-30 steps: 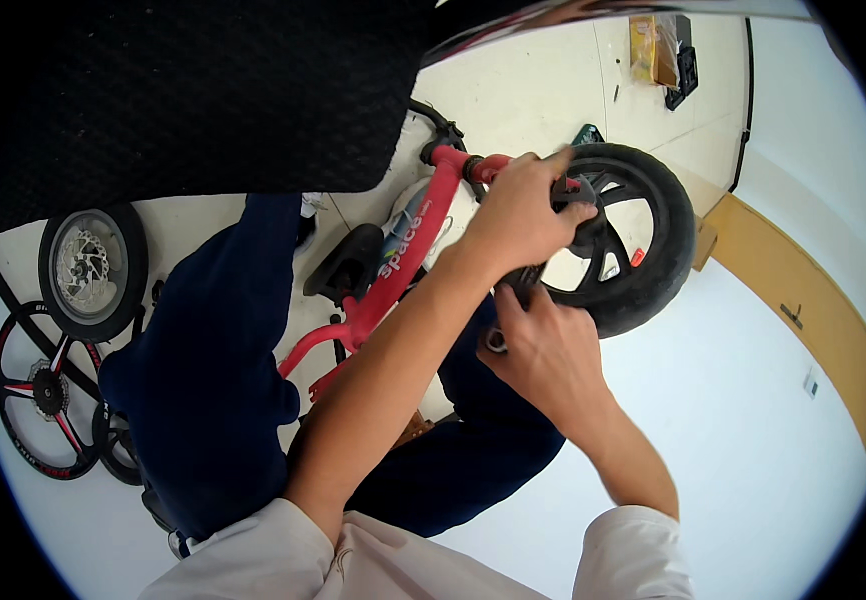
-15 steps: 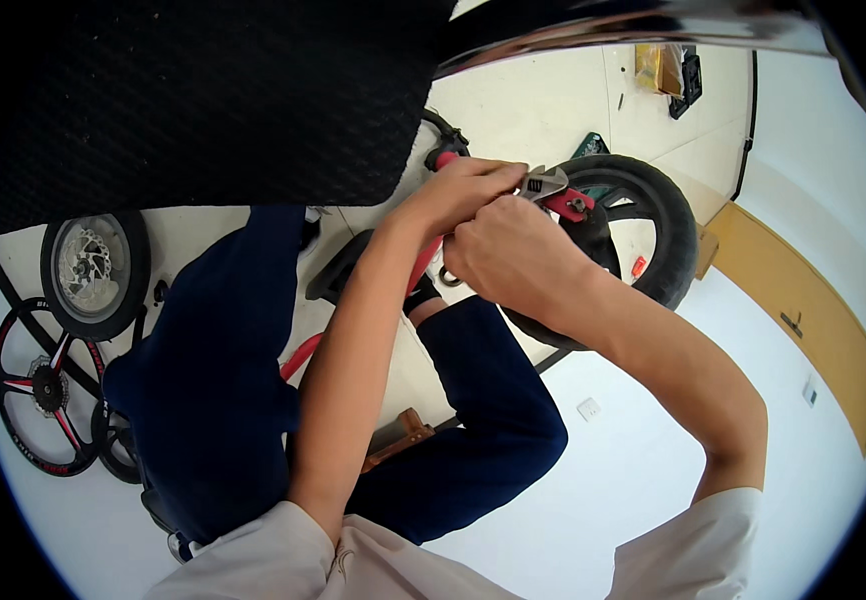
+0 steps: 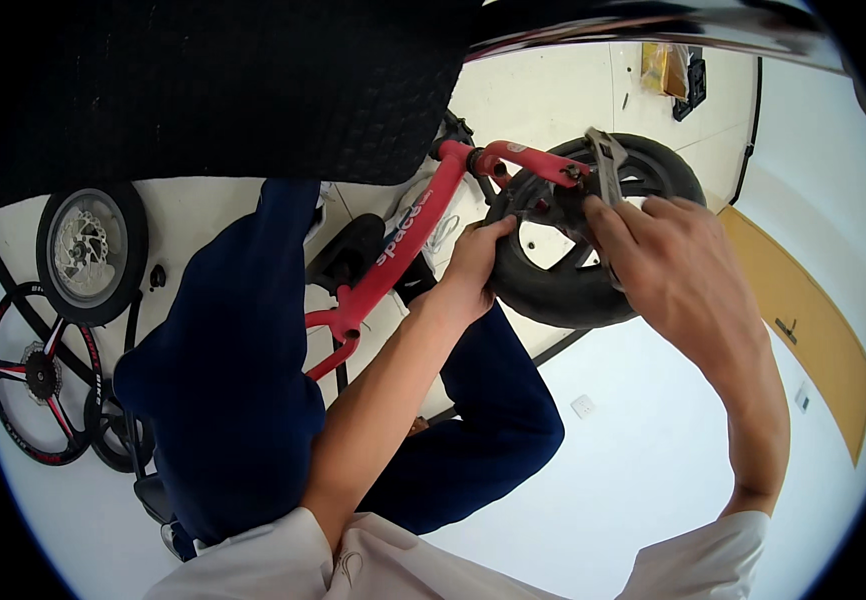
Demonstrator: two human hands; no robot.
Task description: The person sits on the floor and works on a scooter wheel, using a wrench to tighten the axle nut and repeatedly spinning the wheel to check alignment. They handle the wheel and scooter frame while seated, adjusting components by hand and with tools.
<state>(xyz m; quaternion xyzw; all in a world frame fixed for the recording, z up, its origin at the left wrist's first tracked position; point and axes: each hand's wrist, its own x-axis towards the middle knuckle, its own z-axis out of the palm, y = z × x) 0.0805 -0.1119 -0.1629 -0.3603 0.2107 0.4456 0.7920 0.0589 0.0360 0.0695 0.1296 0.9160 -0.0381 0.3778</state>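
Note:
A small red bike frame (image 3: 408,240) lies across the middle, and its red fork (image 3: 538,160) reaches over a black-tyred wheel (image 3: 563,305). My right hand (image 3: 673,255) is closed around the handle of a silver adjustable wrench (image 3: 608,175). The wrench's head points away from me, beside the fork end and the wheel's hub. On the wheel's left side, my left hand (image 3: 468,270) grips the tyre, with its fingers laid over the edge. Part of the hub is hidden by my right hand and the wrench.
At left, a wheel with a brake disc (image 3: 83,250) stands near a black and red spoked wheel (image 3: 43,375). A black textured surface (image 3: 253,90) covers the upper left. Far right are a yellow box (image 3: 663,70) and a wooden door (image 3: 803,320).
My hands have moved apart. The right hand has gone right with the wrench, which now points away from me. My left hand has come off the fork area down to the tyre, uncovering the red frame.

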